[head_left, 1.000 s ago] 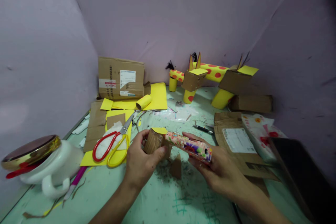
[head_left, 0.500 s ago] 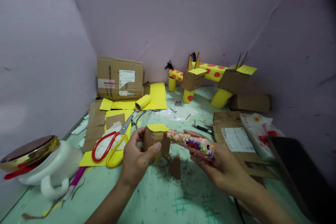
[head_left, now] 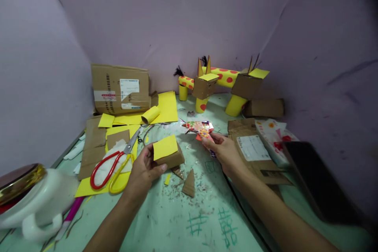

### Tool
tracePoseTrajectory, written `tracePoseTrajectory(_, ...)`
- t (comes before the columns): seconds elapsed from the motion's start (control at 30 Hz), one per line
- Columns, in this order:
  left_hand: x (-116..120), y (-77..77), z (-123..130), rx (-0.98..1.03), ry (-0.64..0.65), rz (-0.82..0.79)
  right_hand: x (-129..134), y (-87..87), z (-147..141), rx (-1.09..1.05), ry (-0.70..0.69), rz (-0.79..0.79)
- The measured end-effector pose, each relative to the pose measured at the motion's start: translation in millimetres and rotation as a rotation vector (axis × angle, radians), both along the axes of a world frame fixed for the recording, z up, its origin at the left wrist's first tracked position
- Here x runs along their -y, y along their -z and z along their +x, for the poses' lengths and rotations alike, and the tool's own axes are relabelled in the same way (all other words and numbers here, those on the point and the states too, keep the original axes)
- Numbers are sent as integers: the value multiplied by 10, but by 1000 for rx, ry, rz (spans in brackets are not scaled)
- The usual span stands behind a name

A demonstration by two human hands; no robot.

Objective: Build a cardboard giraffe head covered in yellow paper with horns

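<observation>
- Lilac walls (head_left: 177, 15) rise behind a green, scrap-strewn surface (head_left: 165, 222).
- Left hand (head_left: 145, 170) curls round a yellow-topped cardboard box (head_left: 171, 160) over the surface; it looks light, crushable, best held by its sides.
- Right hand (head_left: 226, 150) wraps the handle of a floral glue gun (head_left: 203, 127), probably stiff; it is partly hidden and its nozzle is hard to make out.

Near centre, a box (head_left: 168, 151) is being held left of a glue gun (head_left: 203, 128); animal models (head_left: 205, 88) are standing behind, scissors (head_left: 129, 148) lying centre left, a phone (head_left: 320, 183) showing lower right.
</observation>
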State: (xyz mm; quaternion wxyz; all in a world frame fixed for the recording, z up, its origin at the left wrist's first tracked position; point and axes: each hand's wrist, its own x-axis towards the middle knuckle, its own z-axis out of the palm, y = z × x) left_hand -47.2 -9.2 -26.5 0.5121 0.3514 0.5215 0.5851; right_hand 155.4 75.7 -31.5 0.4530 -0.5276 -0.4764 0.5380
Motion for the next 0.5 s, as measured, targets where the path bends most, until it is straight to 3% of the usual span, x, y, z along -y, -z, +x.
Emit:
tracePoseTrajectory(0.2, -8, 9, 35, -121, 32, -22, 31, -13, -8, 61, -28, 29)
tracePoseTrajectory(0.27, -17, -4, 57, -174, 32, -19, 100, -14, 44, 134, 18, 38)
tracePoseTrajectory(0.37, -39, -26, 77, -230, 45, 28, 238, -75, 98, 250, 106, 207)
tracePoseTrajectory(0.43, -56, -32, 94, -280, 65, 55, 325, -155, 95, 181, 65, 319)
tracePoseTrajectory(0.5, -76, -26, 131, -337, 84, 74, 385, -225, 67, 26, -22, 304)
